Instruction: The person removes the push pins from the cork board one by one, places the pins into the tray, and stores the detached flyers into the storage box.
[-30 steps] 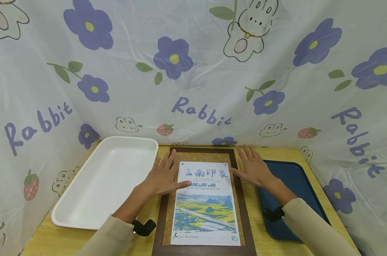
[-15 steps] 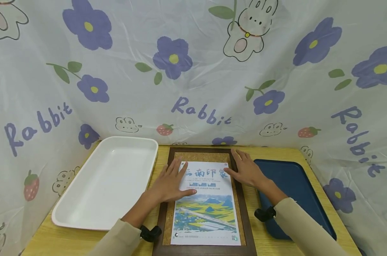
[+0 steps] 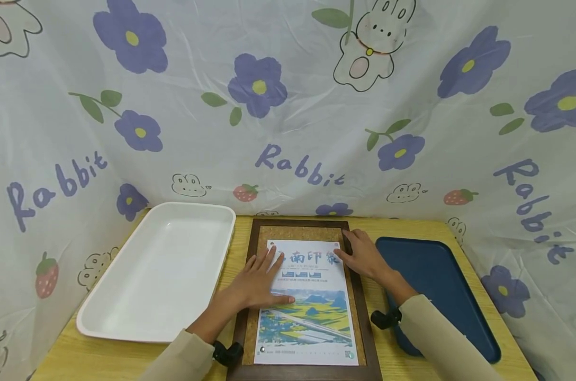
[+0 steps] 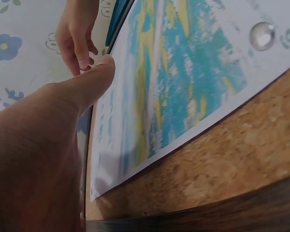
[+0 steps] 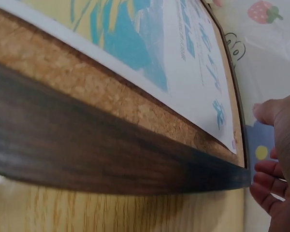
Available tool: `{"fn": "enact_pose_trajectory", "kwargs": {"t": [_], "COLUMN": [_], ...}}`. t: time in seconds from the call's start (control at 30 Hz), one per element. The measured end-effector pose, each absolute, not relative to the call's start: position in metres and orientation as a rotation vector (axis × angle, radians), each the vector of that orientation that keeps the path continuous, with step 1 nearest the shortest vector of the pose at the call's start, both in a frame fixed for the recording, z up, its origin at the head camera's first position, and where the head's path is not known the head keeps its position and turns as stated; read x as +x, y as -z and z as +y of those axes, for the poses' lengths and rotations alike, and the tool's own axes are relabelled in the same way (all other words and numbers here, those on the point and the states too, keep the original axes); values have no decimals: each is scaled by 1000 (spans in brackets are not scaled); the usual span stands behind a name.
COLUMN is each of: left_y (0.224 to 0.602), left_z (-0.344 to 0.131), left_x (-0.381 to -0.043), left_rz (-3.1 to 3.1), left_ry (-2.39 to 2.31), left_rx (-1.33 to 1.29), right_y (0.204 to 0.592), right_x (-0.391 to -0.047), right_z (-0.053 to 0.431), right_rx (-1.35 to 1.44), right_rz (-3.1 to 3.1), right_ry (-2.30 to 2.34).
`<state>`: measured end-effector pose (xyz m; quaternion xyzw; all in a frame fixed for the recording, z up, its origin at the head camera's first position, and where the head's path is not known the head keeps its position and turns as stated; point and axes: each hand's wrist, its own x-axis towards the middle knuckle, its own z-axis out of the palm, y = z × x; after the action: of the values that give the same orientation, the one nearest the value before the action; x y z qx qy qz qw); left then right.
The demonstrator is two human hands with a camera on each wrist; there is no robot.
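Observation:
A printed poster [image 3: 312, 312] with Chinese lettering and a yellow-green landscape lies on a cork board [image 3: 297, 233] with a dark wooden frame. Round clear pins sit at its corners, such as the lower-left pin [image 3: 262, 350]. My left hand [image 3: 255, 286] spreads its fingers over the poster's upper left side, thumb pointing right. At the upper right corner is my right hand [image 3: 366, 257], thumb overlapping the poster's edge and fingers over the frame. In the right wrist view, the right hand's thumb [image 5: 267, 112] and bent fingers stand apart with nothing between them.
A white tray [image 3: 97, 317] stands left of the board and a dark blue tray [image 3: 440, 286] to its right, partly behind my right forearm. All rest on a yellow wood-grain table [image 3: 407, 227]. A patterned curtain [image 3: 297, 127] hangs behind.
My right hand has moved left from beside the frame to the board's upper right corner, its fingers bending. My left hand has shifted right and nearer to me over the poster.

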<state>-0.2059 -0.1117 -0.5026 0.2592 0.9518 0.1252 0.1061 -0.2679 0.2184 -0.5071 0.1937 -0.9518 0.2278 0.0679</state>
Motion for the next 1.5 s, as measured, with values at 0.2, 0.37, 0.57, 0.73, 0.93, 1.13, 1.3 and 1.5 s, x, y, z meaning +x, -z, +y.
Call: {"fn": "enact_pose_trajectory", "kwargs": {"t": [0.2,0.37,0.57,0.73,0.93,1.13,1.3,1.5], "left_y": [503,508,507,513,522,521,523,516], "left_z": [-114,-114,-114,-115,-116,-115,-115,-115], "left_x": [-202,-203,-203,-204,-206,-205,-205,-203], "left_rz": [2741,2726,2703,2703,2717,2716,2719,2712], "left_ry": [-410,-360,-343,-292,-318,-322,-305,-295], "left_rx": [782,790,791,775,772,766,766,773], "right_y": [513,515,515,518,520,520,521,520], "right_x": [-273,-276,-281,-284,-287,-290,-293,-297], "right_z": [216,216,215,212,209,206,205,205], "right_rx": [572,540,487,435,353,293,253,229], "right_rz": [-2803,-2777,-2786,-2811,-2840,-2874,-2901,-2924], "right_ry": [-835,-958,-1033,-1076,-1071,-1090,-1102,-1122]}}
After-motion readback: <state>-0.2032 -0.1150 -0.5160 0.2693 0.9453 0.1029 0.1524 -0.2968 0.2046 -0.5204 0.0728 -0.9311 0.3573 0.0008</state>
